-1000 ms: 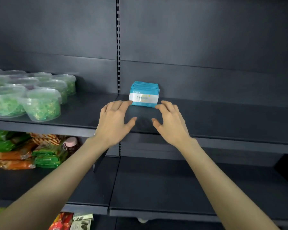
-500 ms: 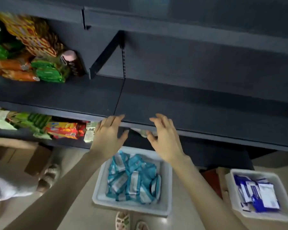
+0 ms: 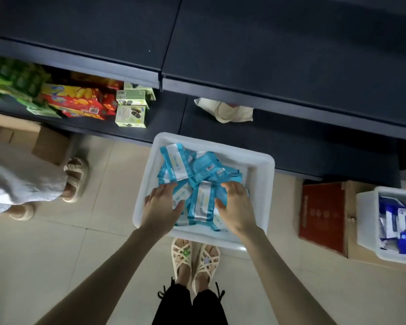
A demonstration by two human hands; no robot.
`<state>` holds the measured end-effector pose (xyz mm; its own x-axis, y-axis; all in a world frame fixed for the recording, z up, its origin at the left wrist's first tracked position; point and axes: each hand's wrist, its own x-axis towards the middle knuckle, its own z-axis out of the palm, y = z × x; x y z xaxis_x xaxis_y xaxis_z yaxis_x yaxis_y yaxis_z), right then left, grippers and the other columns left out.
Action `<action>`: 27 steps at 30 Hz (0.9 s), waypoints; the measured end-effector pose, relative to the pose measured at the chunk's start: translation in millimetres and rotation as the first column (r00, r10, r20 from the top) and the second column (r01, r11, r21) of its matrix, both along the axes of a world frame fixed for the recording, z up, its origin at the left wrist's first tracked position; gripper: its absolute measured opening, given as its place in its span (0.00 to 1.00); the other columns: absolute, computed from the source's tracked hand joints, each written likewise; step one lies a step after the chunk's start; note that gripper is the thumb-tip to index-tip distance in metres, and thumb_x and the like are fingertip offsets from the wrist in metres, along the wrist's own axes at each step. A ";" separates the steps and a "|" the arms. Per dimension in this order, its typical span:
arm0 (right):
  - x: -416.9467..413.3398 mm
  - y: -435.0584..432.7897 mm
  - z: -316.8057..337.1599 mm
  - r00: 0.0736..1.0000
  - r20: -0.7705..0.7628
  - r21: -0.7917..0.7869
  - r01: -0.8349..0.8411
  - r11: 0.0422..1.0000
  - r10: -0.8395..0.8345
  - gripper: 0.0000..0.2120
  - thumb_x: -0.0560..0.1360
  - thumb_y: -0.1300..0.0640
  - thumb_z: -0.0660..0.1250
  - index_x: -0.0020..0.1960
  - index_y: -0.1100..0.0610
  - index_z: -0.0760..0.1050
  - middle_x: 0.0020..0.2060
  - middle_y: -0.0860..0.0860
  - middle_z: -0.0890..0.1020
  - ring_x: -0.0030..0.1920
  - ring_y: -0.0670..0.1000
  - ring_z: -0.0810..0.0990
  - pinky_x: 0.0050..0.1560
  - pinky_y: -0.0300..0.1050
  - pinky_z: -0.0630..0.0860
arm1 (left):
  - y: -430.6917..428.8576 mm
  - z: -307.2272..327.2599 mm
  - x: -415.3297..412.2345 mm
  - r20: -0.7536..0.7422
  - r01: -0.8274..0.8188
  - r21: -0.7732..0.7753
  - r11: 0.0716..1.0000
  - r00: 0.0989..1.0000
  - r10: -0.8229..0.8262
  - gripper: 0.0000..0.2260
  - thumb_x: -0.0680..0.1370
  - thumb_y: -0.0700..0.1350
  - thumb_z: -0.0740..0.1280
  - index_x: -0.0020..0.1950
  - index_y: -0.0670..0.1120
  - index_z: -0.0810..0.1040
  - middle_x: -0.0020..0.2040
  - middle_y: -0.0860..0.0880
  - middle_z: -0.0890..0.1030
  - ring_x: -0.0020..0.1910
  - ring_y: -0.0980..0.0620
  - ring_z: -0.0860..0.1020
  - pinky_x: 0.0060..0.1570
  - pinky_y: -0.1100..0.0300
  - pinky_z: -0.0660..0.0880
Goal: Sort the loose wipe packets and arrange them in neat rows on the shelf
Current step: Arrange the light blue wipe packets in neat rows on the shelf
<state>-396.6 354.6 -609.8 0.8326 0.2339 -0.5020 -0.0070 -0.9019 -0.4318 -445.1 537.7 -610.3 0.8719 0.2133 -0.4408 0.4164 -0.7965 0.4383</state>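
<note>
A white bin (image 3: pixel 263 165) stands on the floor in front of the dark shelf unit (image 3: pixel 267 55). It holds a loose heap of light-blue wipe packets (image 3: pixel 202 167) with white labels. My left hand (image 3: pixel 161 207) hovers over the left side of the heap, fingers spread and fairly straight, tips at the packets. My right hand (image 3: pixel 237 205) is over the right side, fingers also spread, thumb beside one upright-lying packet (image 3: pixel 203 200) between both hands. Neither hand grips a packet.
A second white bin (image 3: pixel 366 221) with dark-blue packets sits at the right beside a red box (image 3: pixel 321 216). Snack boxes (image 3: pixel 80 102) fill the lower shelf left; a cloth bag (image 3: pixel 225 110) lies there. Another person's feet (image 3: pixel 75 179) stand left; my sandalled feet (image 3: pixel 195 259) are below the bin.
The view dropped from the shelf with the stacked blue packets down to the floor bin. Both hands came down from the shelf edge into the bin, onto the loose packets.
</note>
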 end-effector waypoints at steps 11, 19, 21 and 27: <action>-20.0 13.6 -115.8 0.921 -0.224 0.008 0.328 0.945 -0.318 0.30 0.74 0.48 0.69 0.69 0.62 0.65 0.63 0.57 0.72 0.63 0.58 0.69 0.59 0.49 0.67 | 6.9 -111.7 -23.1 -0.132 -0.390 -0.031 0.920 0.914 0.383 0.29 0.73 0.51 0.71 0.70 0.42 0.67 0.67 0.44 0.70 0.66 0.43 0.66 0.63 0.47 0.65; -13.8 19.2 -155.2 0.814 -0.210 0.030 0.560 0.828 -0.542 0.16 0.60 0.39 0.66 0.31 0.51 0.68 0.37 0.57 0.78 0.38 0.54 0.75 0.37 0.45 0.69 | 1.5 -127.0 -13.4 -0.184 -0.571 -0.055 0.819 0.812 0.554 0.23 0.69 0.50 0.75 0.56 0.39 0.73 0.56 0.44 0.68 0.54 0.43 0.71 0.56 0.51 0.72; -12.3 22.4 -141.7 0.794 -0.184 0.081 0.599 0.797 -0.579 0.15 0.60 0.40 0.67 0.30 0.50 0.67 0.37 0.54 0.77 0.39 0.54 0.73 0.40 0.45 0.67 | 0.1 -121.1 -13.4 -0.179 -0.589 -0.043 0.807 0.799 0.573 0.19 0.69 0.49 0.76 0.51 0.40 0.74 0.53 0.46 0.68 0.50 0.46 0.70 0.52 0.54 0.70; -12.9 18.1 -93.7 0.745 -0.180 0.263 0.666 0.698 -0.643 0.09 0.70 0.60 0.74 0.40 0.58 0.74 0.34 0.47 0.77 0.35 0.42 0.75 0.36 0.34 0.69 | -5.7 -86.9 -23.5 -0.173 -0.726 -0.268 0.634 0.683 0.709 0.12 0.71 0.42 0.74 0.47 0.41 0.73 0.36 0.50 0.76 0.33 0.55 0.71 0.29 0.64 0.65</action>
